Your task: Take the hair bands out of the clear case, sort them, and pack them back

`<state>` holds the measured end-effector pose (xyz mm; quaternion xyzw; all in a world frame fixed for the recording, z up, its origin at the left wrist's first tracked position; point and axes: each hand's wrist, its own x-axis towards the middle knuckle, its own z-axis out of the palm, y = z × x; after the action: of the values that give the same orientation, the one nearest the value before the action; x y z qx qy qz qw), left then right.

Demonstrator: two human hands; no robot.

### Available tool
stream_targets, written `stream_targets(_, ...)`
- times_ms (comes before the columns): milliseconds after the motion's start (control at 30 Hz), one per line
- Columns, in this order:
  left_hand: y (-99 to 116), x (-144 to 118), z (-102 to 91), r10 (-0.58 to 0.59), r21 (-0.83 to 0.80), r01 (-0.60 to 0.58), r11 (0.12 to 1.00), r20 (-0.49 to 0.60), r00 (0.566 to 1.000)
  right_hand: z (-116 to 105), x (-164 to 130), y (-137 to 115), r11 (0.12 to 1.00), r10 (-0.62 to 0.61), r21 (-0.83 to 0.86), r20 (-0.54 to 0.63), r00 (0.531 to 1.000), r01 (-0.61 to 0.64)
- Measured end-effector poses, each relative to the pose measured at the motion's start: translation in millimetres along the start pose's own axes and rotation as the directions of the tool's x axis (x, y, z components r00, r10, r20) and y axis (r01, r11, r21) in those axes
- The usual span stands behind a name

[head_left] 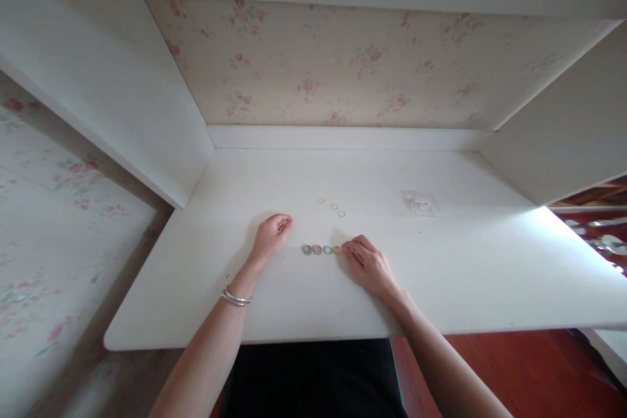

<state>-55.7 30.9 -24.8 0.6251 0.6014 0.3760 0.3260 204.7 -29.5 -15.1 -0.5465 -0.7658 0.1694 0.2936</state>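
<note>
Small rings stand in a short row on the white desk: a grey ring at the left end, then a brownish-pink ring, a green ring and an orange-tan ring. At the right end of this row is my right hand, its fingers curled and the fingertips against or just beside the orange-tan ring. What they pinch, if anything, is hidden. My left hand rests left of the row with fingers curled together, their contents not visible. Farther back lie three thin yellow rings, one between the other two.
To the right on the desk lies a clear plastic bag. A low white back ledge and white side panels border the surface, with flowered wallpaper behind. A silver bracelet circles my left wrist. The desk's rounded front edge is close to my body.
</note>
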Motion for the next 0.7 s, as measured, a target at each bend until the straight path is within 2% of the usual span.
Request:
stream_targets(67, 0.3, -0.5, -0.4, 0.002, 0.012, -0.002, 1.0, 0.003, 1.0, 1.4, 6.2, 6.7, 0.996, 0.084, 0.0, -0.06, 0.995, -0.084)
stream_targets(133, 0.4, -0.9, -0.7, 0.01, 0.021, -0.01, 1.0, 0.003, 1.0, 2.7, 16.8, 12.6, 0.991, 0.121, -0.044, -0.068, 0.99, -0.124)
stream_targets(400, 0.6, -1.7, -1.3, 0.006, -0.017, -0.006, 1.0, -0.016, 1.0, 8.0, 60.8, 17.1, 0.96, 0.117, -0.255, -0.005, 0.993, -0.114)
stream_targets(533, -1.2, -1.2, -1.4, 0.026, -0.018, -0.026, 1.0, -0.013, 1.0, 8.0, 63.5, 18.0, 0.95, 0.13, -0.288, 0.001, 0.991, -0.124)
stream_targets(633, -3.3, -0.8, -0.8, 0.041, -0.013, -0.041, 0.999, -0.01, 0.999, 7.1, 55.8, 15.7, 0.945, 0.076, -0.32, 0.017, 0.997, -0.067)
stream_targets(700, -4.6, -0.6, -0.3, 0.049, -0.006, -0.049, 0.999, -0.01, 0.999, 7.1, 45.6, 12.2, 0.96, 0.043, -0.279, 0.034, 0.998, -0.032)
